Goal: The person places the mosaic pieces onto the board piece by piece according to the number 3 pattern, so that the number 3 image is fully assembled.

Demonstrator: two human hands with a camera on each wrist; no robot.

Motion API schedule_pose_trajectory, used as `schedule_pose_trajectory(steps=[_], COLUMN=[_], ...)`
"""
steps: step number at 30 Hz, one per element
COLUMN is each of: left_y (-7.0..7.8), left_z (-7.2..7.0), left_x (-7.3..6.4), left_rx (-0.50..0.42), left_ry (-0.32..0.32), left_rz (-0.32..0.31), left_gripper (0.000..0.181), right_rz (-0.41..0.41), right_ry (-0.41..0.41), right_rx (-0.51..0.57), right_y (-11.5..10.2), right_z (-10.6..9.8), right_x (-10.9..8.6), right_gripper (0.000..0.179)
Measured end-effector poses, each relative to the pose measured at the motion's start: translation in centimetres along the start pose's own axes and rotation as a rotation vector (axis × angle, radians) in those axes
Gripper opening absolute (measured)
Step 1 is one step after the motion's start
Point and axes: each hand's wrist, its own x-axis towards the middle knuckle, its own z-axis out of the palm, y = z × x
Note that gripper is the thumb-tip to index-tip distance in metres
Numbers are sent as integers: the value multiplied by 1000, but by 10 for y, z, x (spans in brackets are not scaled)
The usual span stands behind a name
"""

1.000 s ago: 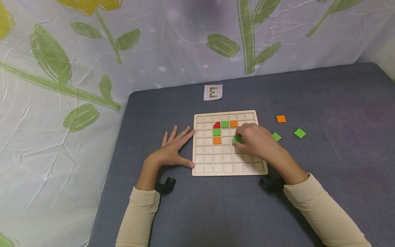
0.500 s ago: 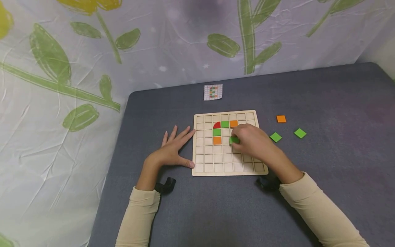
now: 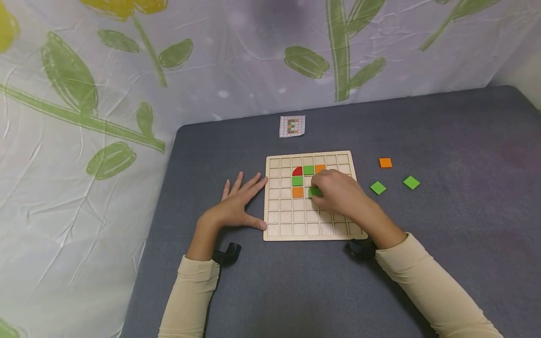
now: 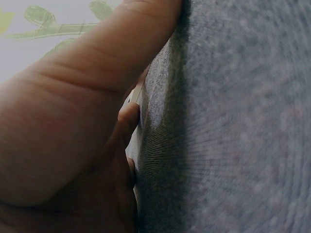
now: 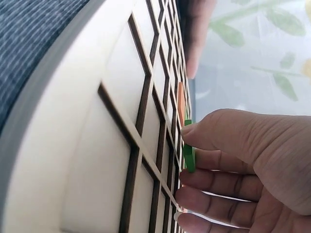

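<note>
A pale wooden grid board lies on the dark table. My right hand pinches a green square tile between thumb and fingers, just right of an orange tile set in the grid. In the right wrist view the thumb presses one face of the green tile, which stands tilted at the board's surface. Above the orange tile sit a green tile and a red quarter-round piece. The top row continues with another green tile and a partly covered orange one. My left hand has fingers spread, touching the board's left edge.
To the right of the board lie an orange tile and two green tiles, one nearer and one farther right. A small printed pattern card lies behind the board. A fabric wall with painted plants borders the table's back and left.
My right hand has slid leftward over the board with the green tile, closer to the orange tile. A loose green tile on the right is now uncovered. The left hand has stayed put.
</note>
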Motion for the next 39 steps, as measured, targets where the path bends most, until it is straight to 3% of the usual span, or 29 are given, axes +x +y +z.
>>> schedule_pose_trajectory(steps=[12,24,39], left_y=[2,1,2], left_z=[0,0,0], left_x=[-1,-1,-1], left_rx=[7,14,20], left_ry=[3,3,0], left_rz=[7,1,-11], left_gripper=[125,125,125], right_rz=[-6,-24,19], right_ry=[4,4,-26], right_rx=[-35,-12,61], right_y=[-2,0,1], right_z=[4,5,3], right_x=[5,6,6], right_gripper=[7,7,16])
